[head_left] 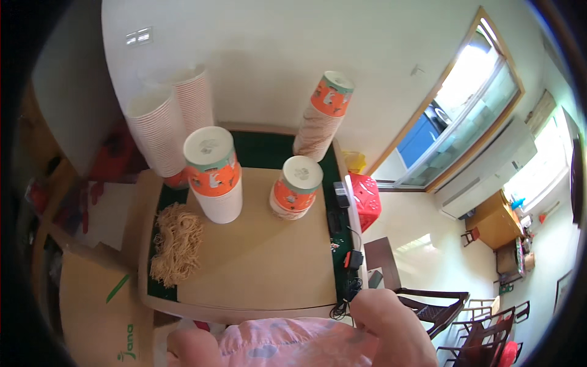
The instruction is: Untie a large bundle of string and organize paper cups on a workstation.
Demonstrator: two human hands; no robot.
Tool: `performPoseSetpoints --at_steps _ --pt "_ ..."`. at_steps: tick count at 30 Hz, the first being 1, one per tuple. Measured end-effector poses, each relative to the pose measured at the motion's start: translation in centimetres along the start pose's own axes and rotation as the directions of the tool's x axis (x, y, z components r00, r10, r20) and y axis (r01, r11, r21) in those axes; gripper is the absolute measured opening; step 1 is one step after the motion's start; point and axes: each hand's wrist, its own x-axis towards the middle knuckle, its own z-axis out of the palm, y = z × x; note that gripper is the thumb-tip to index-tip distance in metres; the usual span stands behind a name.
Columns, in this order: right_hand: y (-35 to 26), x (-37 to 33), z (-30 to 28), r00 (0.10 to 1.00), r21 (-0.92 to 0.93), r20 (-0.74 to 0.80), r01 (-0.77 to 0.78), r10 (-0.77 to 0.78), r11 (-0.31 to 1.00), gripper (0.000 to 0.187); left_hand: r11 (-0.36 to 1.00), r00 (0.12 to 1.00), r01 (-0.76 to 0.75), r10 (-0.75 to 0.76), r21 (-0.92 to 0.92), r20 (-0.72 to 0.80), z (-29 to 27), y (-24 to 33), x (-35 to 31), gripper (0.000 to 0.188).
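Note:
At the table's near right corner, my right hand [372, 309] bends down beside a black cable [340, 311], its fingers hidden. My left hand [194, 347] shows only as a rounded bare shape at the lower edge, with no fingers visible. Neither hand shows anything held. Across the table stand upside-down paper cup stacks with orange and green prints: a tall white-bodied one [214, 183] and a short one [297, 187]. A taller stack [324, 116] rises at the far right corner. Bundled tan strings [177, 244] lie at the left.
A cardboard sheet [263, 263] covers most of the green table top. Tall stacks of white cups [160, 131] lean by the wall at the back left. Chargers [353, 259] line the right edge. Beyond are a red stool [365, 200], dark chairs [434, 309] and a cardboard box [92, 293].

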Motion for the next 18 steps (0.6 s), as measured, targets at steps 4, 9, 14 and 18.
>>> performPoseSetpoints --at_steps 4,9,14,18 --pt "1.5 -0.8 -1.7 0.997 0.155 -0.044 0.071 -0.065 0.985 0.030 0.948 0.949 0.308 -0.312 -0.084 -0.047 -1.4 -0.9 -0.2 0.016" --pt "4.0 -2.1 -1.7 0.960 0.217 0.012 -0.275 0.280 0.937 0.025 0.713 0.700 0.670 -0.700 -0.208 -0.142 -1.9 0.3 -0.9 0.014" --pt "6.5 -4.1 -3.8 0.914 0.269 -0.074 -0.366 0.398 0.891 0.020 0.538 0.419 0.770 -0.832 -0.344 -0.363 -3.0 2.9 -1.4 0.017" --pt "9.3 -10.0 -8.9 0.425 0.433 -0.546 -0.594 0.722 0.678 0.019 0.642 0.481 0.755 -0.404 0.133 -0.778 -9.1 1.6 -7.3 0.011"
